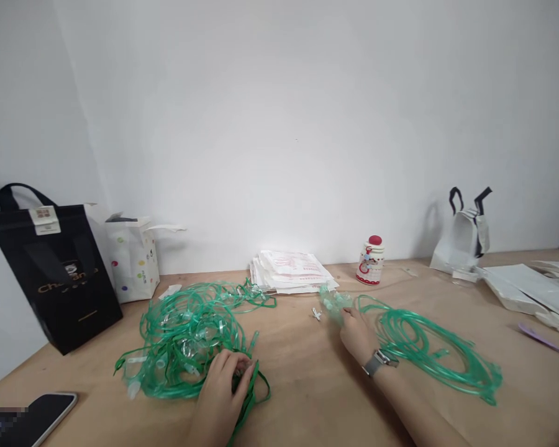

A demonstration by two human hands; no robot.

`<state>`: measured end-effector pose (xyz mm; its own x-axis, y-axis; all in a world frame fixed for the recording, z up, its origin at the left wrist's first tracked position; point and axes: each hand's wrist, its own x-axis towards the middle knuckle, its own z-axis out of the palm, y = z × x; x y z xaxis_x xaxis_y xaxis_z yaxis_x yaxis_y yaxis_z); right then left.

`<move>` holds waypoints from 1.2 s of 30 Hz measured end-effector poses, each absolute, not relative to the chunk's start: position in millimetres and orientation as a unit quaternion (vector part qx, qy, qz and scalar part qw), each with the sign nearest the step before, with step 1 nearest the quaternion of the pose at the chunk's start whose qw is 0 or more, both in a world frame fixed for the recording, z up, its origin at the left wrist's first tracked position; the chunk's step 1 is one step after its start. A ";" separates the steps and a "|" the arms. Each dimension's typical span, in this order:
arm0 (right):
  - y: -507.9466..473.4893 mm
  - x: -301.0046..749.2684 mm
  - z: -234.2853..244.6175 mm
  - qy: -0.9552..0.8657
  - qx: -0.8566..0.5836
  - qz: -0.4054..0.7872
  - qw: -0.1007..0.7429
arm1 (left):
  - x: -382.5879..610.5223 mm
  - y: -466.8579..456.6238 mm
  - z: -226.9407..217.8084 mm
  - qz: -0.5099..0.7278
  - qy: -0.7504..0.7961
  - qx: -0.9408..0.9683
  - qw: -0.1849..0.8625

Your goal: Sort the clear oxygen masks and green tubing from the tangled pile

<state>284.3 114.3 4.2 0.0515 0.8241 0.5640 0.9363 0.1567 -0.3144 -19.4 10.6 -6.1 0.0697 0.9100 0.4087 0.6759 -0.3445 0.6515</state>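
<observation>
A tangled pile of clear green tubing (186,310) with plastic mask parts and dark green straps lies left of the middle of the table. At its front right edge is my left hand (227,382), fingers curled and closed around a dark green strap (248,397). My right hand (358,335), with a watch on its wrist, reaches farther back. Its fingers are closed on a small, blurred, clear green plastic part (333,302). Just right of this hand is a coil of green tubing (440,347). A small white clip-like piece (316,314) lies left of it.
Printed white paper bags (293,271) are stacked by the wall, near a red-topped bottle (371,261). Black (69,273) and dotted white (135,257) bags stand at left, above a phone (51,413). At right are a white bag (461,242), white packets (531,288) and a purple-handled tool (540,337).
</observation>
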 end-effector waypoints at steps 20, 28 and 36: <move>185.3 99.3 12.7 -0.779 -0.560 -0.043 0.279 | -12.0 7.2 4.3 0.343 0.588 0.726 0.101; 168.4 117.5 55.9 -0.745 -0.531 -0.009 0.403 | -8.0 9.5 2.0 0.332 0.599 0.723 0.091; 109.5 144.0 93.8 -0.739 -0.449 0.099 0.492 | -7.0 9.5 6.1 0.337 0.607 0.713 0.094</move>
<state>144.0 109.5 93.8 -0.1118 0.7613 0.6387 0.5660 0.5770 -0.5888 -7.0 9.5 6.1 0.0355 0.9299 0.3661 0.8029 -0.2447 0.5436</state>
